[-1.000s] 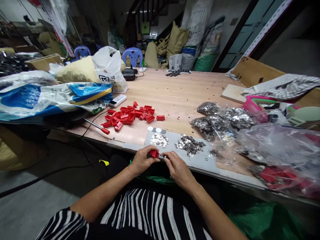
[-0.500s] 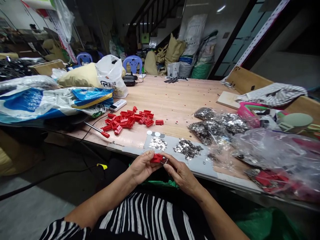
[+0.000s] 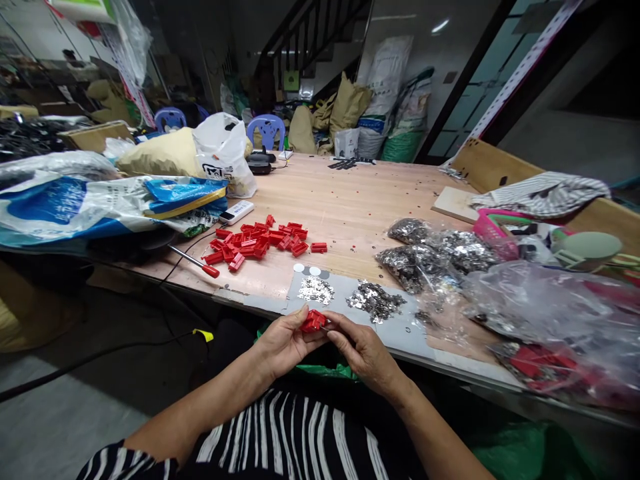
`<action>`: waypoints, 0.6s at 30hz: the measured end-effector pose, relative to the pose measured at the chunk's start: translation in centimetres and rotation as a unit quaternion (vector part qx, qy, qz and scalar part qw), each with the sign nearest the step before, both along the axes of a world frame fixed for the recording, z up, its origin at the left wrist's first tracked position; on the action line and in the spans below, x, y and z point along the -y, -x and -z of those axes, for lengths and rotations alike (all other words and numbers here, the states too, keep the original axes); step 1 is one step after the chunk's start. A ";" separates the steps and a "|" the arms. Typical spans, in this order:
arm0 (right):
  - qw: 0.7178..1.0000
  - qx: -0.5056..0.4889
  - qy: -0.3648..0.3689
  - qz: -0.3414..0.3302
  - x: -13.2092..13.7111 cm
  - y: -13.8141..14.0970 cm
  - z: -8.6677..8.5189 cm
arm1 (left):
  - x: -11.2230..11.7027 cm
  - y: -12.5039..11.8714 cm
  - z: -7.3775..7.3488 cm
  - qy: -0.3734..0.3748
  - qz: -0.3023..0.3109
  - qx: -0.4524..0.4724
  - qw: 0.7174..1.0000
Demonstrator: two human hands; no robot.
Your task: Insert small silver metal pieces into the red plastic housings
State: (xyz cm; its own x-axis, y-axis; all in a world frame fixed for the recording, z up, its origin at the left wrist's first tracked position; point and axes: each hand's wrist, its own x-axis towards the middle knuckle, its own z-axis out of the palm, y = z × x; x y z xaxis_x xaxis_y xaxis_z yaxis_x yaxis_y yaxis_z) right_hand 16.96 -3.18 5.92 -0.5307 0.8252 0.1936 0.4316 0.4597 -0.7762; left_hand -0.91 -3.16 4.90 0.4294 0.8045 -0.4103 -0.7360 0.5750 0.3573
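Just in front of the table edge, my left hand is closed around a red plastic part, thumb on top. My right hand pinches a small thin metal piece at the right end of that part; its exact shape is too small to make out. Beyond my hands, a pile of small shiny metal pieces and a darker pile of metal pieces lie on a grey sheet. Several more red plastic parts are heaped on the table to the left.
A red-handled tool sticks out at the left table edge, near a white handheld device. Plastic bags of metal pieces and a pink basket stand right. Filled sacks crowd the left side.
The red part has been tilted between my hands, showing more of its upper face. The metal piece in my right fingers now lies closer against its end.
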 end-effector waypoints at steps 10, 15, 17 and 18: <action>0.999 -0.025 -0.020 0.030 -0.1 0.4 1.1 | 0.3 -0.3 0.5 0.000 -0.025 -0.001 1.000; 0.997 -0.041 -0.017 0.057 0.1 0.6 1.3 | 0.8 -0.5 1.4 -0.040 -0.014 -0.010 0.999; 0.997 -0.020 0.006 0.072 0.2 0.1 1.6 | 0.9 -0.4 2.0 -0.077 0.001 -0.043 0.996; 0.996 -0.006 0.018 0.088 0.1 -0.3 1.7 | 1.0 -0.2 2.4 -0.098 0.015 -0.074 0.992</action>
State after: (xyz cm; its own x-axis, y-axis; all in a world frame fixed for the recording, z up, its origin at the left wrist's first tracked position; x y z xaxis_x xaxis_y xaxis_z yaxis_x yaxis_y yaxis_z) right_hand 17.28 -3.32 4.20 -0.3745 0.9118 0.1682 0.4945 0.3499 -0.7957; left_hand -0.67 -4.18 2.49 0.4019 0.8626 -0.3072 -0.6504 0.5051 0.5673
